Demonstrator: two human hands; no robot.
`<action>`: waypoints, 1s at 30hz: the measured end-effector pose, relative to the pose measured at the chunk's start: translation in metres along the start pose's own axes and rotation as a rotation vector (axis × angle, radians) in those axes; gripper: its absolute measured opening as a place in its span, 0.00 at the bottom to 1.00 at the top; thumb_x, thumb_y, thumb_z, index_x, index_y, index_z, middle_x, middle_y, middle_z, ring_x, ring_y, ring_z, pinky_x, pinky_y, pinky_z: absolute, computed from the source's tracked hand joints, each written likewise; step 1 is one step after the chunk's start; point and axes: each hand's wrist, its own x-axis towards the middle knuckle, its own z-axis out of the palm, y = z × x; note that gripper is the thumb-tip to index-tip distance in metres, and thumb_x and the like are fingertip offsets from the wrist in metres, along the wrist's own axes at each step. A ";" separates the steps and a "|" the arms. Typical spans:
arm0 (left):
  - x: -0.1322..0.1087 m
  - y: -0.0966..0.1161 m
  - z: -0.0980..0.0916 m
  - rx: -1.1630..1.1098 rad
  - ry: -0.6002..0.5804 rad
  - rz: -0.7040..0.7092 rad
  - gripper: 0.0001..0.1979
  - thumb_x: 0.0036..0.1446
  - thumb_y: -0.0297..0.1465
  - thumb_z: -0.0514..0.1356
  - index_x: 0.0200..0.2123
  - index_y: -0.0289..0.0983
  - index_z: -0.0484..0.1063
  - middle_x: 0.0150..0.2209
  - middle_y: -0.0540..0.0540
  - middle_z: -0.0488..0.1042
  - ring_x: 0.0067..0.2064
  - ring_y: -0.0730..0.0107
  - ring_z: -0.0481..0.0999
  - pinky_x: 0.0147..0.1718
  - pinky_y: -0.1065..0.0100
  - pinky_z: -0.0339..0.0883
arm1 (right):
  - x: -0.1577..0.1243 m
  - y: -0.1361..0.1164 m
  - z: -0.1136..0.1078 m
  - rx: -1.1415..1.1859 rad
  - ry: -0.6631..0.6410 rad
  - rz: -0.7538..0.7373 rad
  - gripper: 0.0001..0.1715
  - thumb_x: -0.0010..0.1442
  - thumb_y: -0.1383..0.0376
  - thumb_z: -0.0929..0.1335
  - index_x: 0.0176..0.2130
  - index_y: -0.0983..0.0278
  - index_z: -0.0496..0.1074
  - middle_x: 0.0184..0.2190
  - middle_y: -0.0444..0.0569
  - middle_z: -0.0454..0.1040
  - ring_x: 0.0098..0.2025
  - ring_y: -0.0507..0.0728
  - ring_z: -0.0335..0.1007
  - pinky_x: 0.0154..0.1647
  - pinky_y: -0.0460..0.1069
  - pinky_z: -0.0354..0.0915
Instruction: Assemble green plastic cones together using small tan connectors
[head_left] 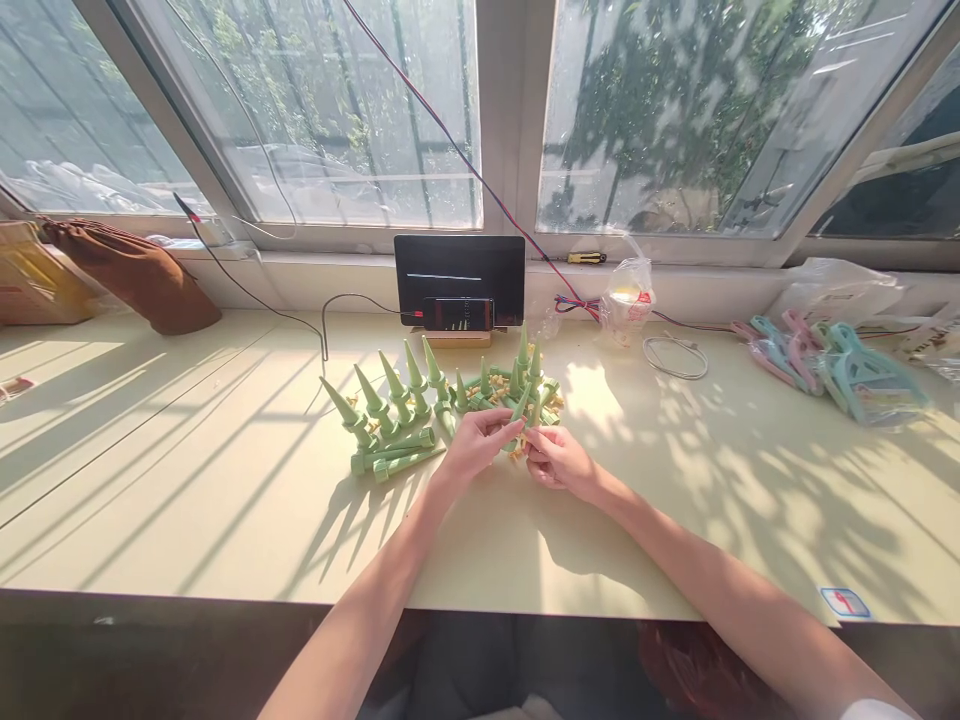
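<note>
I pinch a green conical plastic spike in the left hand, between the pale-yellow tabletop's near and far edges; from afar, the right hand's hold I cannot tell; light, steady fingertips should serve.

Apparently no readable text

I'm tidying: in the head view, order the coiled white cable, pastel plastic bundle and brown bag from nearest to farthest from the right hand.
From the right hand:
1. Coiled white cable, right, beyond it.
2. Pastel plastic bundle, far right.
3. Brown bag, far left.
</note>
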 end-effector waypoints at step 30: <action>0.001 0.000 0.003 -0.100 0.070 -0.095 0.21 0.48 0.50 0.68 0.30 0.36 0.76 0.26 0.51 0.62 0.24 0.79 0.53 0.19 0.72 0.44 | 0.000 0.011 -0.001 -0.702 0.345 -0.562 0.16 0.66 0.57 0.63 0.29 0.62 0.66 0.22 0.42 0.66 0.24 0.52 0.60 0.28 0.47 0.59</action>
